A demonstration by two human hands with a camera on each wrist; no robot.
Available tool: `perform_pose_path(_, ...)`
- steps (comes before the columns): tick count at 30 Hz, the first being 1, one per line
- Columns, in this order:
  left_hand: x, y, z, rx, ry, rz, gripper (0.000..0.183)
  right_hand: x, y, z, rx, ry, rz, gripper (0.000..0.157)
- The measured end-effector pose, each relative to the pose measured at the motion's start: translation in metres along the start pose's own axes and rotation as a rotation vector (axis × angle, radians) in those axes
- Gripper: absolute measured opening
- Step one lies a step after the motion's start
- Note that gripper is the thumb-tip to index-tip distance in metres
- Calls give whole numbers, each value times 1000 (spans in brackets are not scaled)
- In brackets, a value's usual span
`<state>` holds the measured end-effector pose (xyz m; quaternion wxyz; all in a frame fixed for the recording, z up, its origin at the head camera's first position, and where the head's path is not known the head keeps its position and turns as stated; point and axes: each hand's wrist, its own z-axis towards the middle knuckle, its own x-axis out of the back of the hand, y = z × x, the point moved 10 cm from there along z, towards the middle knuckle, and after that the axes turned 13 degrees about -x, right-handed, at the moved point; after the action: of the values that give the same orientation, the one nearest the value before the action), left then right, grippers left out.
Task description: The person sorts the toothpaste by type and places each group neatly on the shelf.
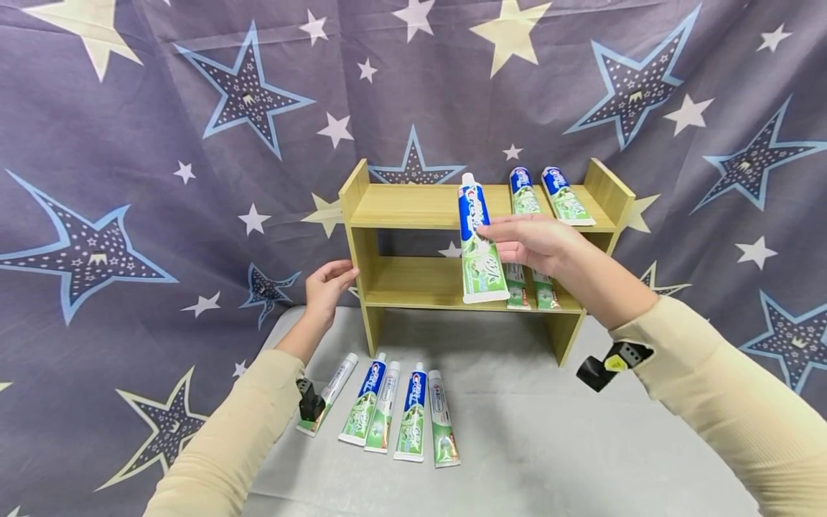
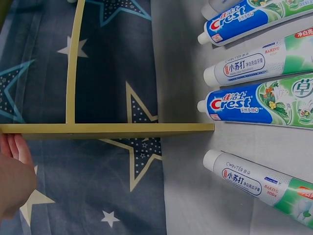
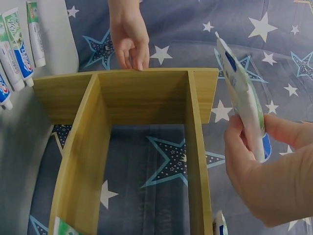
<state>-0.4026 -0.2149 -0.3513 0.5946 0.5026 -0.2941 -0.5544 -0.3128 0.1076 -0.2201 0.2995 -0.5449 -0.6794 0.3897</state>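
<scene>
Right hand (image 1: 535,243): your thumb and fingers are closed on a tube (image 1: 483,276), pinching its side.
Tube: in front of the rack (image 1: 356,190), cap (image 1: 468,178) up, apart from the two tubes (image 1: 563,197) on the upper board (image 1: 413,205).
Left hand (image 1: 326,293): your fingers, loosely bent, hold nothing and touch the rack's side; let them steady it.
Upper board: probably best you lean the cap backward and lower the tube softly.

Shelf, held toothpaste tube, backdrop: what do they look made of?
Shelf: wood or wood-look board, satin finish; yellow-brown with faint grain streaks, though it could be a veneer.
Held toothpaste tube: probably plastic or laminate, smooth and printed; flat sealed end, with a white cap that looks like hard plastic.
Backdrop: likely fabric, matt; soft folds and creases cross the star print.
</scene>
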Motion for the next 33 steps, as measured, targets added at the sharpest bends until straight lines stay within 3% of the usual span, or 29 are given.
perform_pose_path(9, 2, -3, 2, 19, -15, 54, 16, 6, -22, 10, 31, 27, 27, 65)
perform_pose_path(15, 2, -3, 3, 23, -31, 69, 23, 14, -39, 18, -10, 79, 137, 74)
perform_pose_path(21, 3, -3, 3, 23, -27, 55, 23, 18, -56, 30, -36, 121, 214, 69)
perform_pose_path(29, 1, -3, 1, 29, -38, 56, 21, 27, -62, 49, -112, 114, 300, 65)
perform_pose_path(33, 1, -3, 1, 25, -48, 57, 26, 34, -65, 59, -77, 199, 264, 72)
